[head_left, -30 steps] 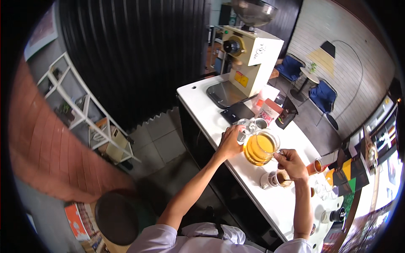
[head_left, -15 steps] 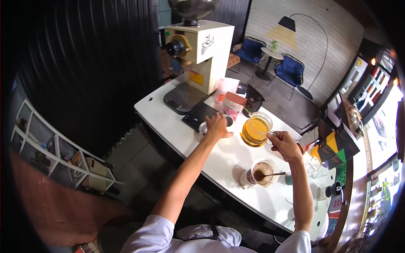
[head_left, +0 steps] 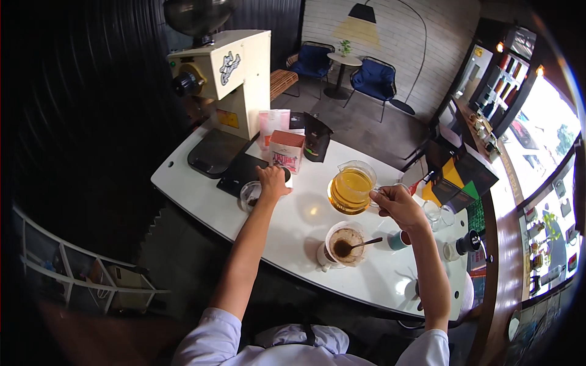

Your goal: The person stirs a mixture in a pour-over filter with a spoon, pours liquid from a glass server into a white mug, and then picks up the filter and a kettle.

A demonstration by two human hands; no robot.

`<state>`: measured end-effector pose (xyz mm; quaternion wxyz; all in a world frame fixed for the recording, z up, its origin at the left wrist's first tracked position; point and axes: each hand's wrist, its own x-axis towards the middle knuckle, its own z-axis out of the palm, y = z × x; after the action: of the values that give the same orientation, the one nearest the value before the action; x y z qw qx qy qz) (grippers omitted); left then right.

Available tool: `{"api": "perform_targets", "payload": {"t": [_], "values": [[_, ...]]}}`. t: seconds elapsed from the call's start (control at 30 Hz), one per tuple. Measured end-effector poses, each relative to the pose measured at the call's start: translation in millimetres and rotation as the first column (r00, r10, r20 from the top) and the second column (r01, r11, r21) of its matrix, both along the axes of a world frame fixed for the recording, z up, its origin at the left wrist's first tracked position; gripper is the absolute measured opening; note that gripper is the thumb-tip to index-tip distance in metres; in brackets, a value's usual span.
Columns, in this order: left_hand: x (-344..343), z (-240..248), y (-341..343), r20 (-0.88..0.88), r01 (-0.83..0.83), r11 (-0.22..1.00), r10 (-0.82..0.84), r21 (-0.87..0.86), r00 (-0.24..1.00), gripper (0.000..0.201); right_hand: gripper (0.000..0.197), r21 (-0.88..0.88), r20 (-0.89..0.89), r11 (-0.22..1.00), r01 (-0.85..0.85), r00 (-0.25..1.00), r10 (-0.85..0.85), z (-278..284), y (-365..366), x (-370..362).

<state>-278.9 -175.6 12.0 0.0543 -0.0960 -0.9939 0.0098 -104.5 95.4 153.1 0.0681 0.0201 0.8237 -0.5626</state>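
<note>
My right hand grips the handle of a glass coffee server holding clear amber liquid. Whether its base touches the table cannot be told. My left hand is closed around a small pale cup with a dark inside, partly hidden by the fingers. Beside that hand is a clear round container with something dark in it. Nearer me, a dripper with a paper filter sits on a white mug. Brown grounds lie in the filter, and a spoon leans in them.
A cream grinder stands at the back left of the white table, near a dark flat pad. Behind my left hand are a pink bag and a black pouch. Rightward stand a teal cup, glasses and a hand grinder.
The view has turned, so the whole scene sits further left. My right hand has brought the server slightly rightward relative to the dripper. My left hand remains at the pale cup.
</note>
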Motion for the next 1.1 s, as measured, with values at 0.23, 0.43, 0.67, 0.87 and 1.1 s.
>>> {"api": "perform_targets", "payload": {"t": [0.23,0.43,0.67,0.87,1.1], "values": [[-11,-13,2,-0.021,-0.059,0.997,0.06,0.042,0.998,0.08,0.045,-0.007,-0.027,0.999,0.054,0.998,-0.054,1,19,10],[-20,-19,10,0.048,-0.054,0.995,0.05,0.086,0.998,0.084,0.033,0.006,0.019,0.998,0.06,0.998,-0.06,-12,41,6],[-3,-20,27,0.016,0.042,0.968,-0.047,0.246,0.999,0.089,0.034,-0.012,0.022,0.997,0.072,0.997,-0.072,-9,41,0],[31,11,32,-0.073,0.129,0.86,-0.107,0.494,0.992,0.092,0.043,-0.006,0.004,0.992,0.124,0.992,-0.124,7,24,5],[79,25,8,-0.193,0.341,0.621,-0.295,0.706,0.936,0.083,0.038,-0.027,-0.001,0.943,0.331,0.944,-0.331,34,-16,32]]}}
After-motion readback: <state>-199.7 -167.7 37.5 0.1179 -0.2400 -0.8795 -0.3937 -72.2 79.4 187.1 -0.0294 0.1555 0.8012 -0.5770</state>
